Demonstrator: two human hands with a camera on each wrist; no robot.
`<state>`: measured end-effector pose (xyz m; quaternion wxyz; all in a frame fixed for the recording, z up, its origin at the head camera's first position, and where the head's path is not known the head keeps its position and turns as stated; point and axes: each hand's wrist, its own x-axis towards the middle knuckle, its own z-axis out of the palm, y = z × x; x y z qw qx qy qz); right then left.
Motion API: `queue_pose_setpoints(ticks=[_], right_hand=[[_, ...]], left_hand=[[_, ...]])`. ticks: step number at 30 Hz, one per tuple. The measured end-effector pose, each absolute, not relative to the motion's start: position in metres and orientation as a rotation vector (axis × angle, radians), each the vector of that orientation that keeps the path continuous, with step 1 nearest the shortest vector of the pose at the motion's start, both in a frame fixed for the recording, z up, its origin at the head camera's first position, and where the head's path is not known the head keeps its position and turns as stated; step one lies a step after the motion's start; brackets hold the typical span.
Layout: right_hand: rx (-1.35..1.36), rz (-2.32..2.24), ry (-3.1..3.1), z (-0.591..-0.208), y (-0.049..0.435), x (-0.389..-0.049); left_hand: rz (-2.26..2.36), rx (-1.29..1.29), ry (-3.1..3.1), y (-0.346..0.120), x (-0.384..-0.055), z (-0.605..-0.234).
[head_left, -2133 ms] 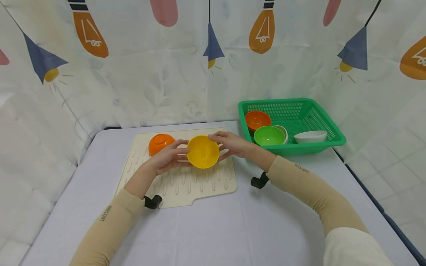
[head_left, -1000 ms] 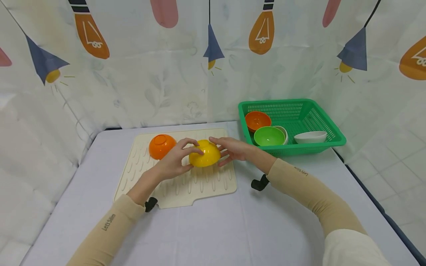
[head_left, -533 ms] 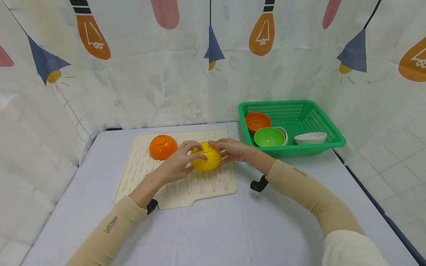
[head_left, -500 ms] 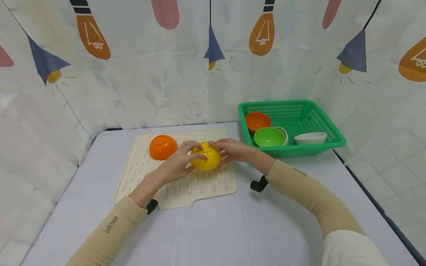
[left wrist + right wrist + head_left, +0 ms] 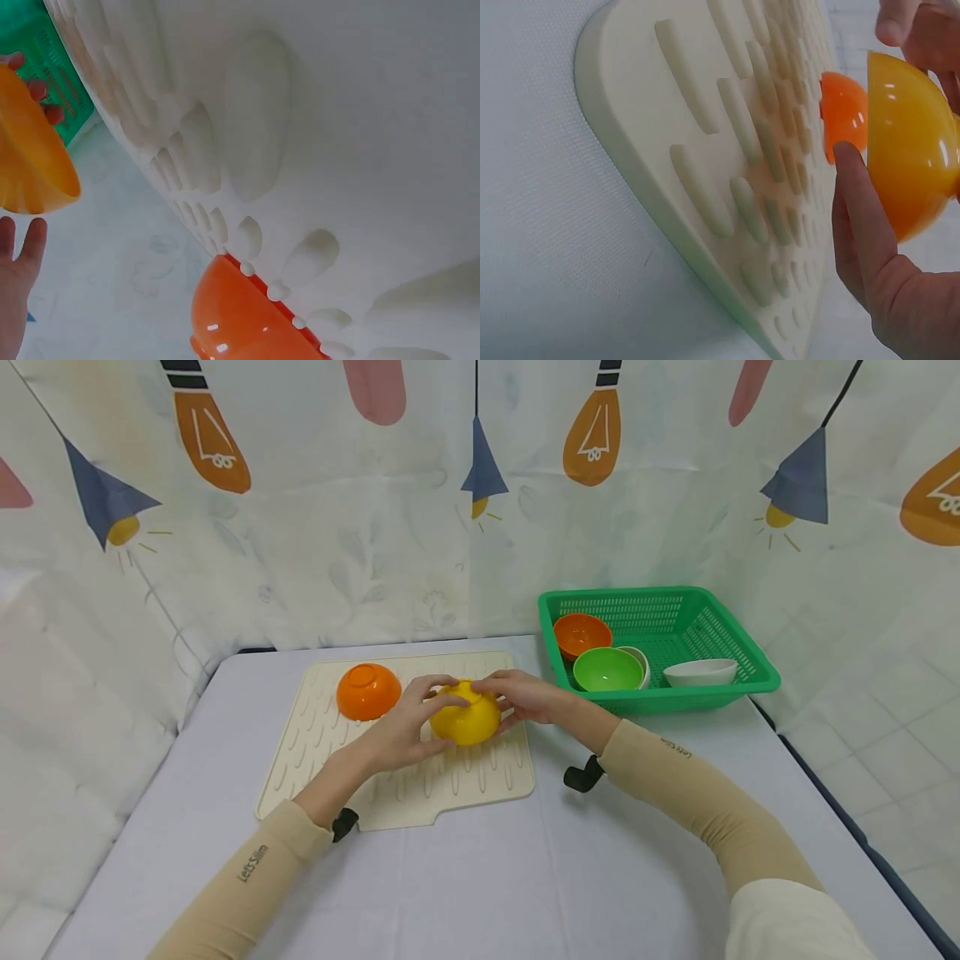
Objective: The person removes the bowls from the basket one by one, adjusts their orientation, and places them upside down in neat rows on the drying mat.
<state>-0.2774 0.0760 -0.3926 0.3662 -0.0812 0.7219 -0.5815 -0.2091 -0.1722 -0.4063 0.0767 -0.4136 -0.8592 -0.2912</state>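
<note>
A yellow bowl [image 5: 467, 723] is tilted bottom-up over the right part of the ridged cream drying mat [image 5: 397, 806]. My right hand [image 5: 531, 697] grips it, thumb at its foot and fingers along the rim. In the right wrist view the yellow bowl [image 5: 911, 150] shows clear of the mat. My left hand [image 5: 397, 733] reaches round the bowl's left side with fingers spread. A small gap shows between those fingertips and the bowl in the left wrist view. An orange bowl [image 5: 367, 692] sits upside down on the mat, beyond my left hand.
At the back right stands a green plastic basket [image 5: 738, 631]. It holds a dark orange bowl [image 5: 581, 633], a green bowl [image 5: 606, 670], a white bowl [image 5: 701, 672] and another pale one behind the green. A patterned curtain [image 5: 337, 552] hangs behind the white-covered table [image 5: 487, 893].
The yellow bowl has turned from facing me to bottom-up between my hands. My left hand has shifted from its side to over it, and its thumb has just come away.
</note>
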Motion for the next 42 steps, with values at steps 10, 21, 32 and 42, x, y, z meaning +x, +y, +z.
queue_pose_setpoints(ticks=[10,21,32,42], right_hand=[[-0.218,-1.527,1.897,-0.392,0.071,-0.278],[-0.291,-1.548,1.935,-0.397,0.07,-0.279],[-0.794,-1.297,2.329,-0.405,0.069,-0.279],[-1.026,-1.158,2.562,-0.408,0.053,-0.28]], left_hand=[[-0.967,-0.936,-2.729,-0.167,-0.212,-0.403],[-0.973,-0.853,-2.785,-0.173,-0.217,-0.405],[-0.974,-0.831,-2.767,-0.182,-0.226,-0.408],[-0.984,-0.82,-2.787,-0.188,-0.239,-0.407]])
